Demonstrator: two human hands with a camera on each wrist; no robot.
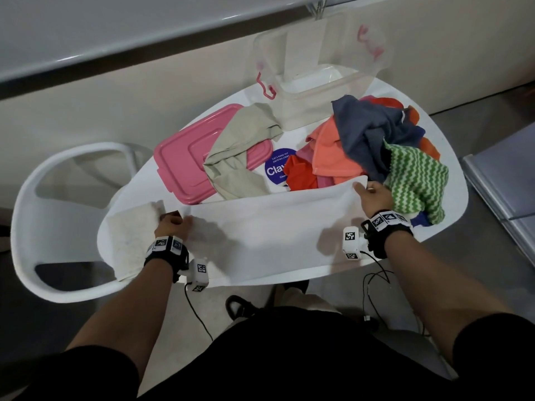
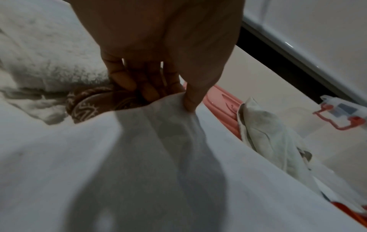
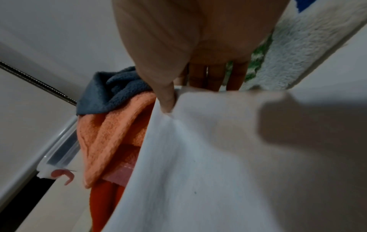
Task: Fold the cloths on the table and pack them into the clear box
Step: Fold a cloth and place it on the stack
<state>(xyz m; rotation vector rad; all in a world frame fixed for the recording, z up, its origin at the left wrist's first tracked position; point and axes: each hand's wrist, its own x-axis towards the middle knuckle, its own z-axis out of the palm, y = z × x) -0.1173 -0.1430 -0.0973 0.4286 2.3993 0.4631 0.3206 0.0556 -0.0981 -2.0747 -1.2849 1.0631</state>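
White oval surface (image 1: 451,198) with a white cloth (image 1: 275,230) spread along its near edge, long axis running left to right. Left hand (image 1: 170,224) pinches the cloth's far left corner; right hand (image 1: 376,198) pinches its far right corner. Clear box (image 1: 315,91) stands open at the far edge, behind heaped coloured cloths (image 1: 362,146).

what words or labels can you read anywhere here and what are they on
"Let's keep our pantries clean": small print on the round blue sticker on the white table.
"Clay": large white letters on the same sticker, cut off by the red cloth.
"Clean": tiny line below it, also cut off.
Square black-and-white code tags on the wrist bands: patterns only, no words.
Label on the clear box in the left wrist view: too blurred to read.
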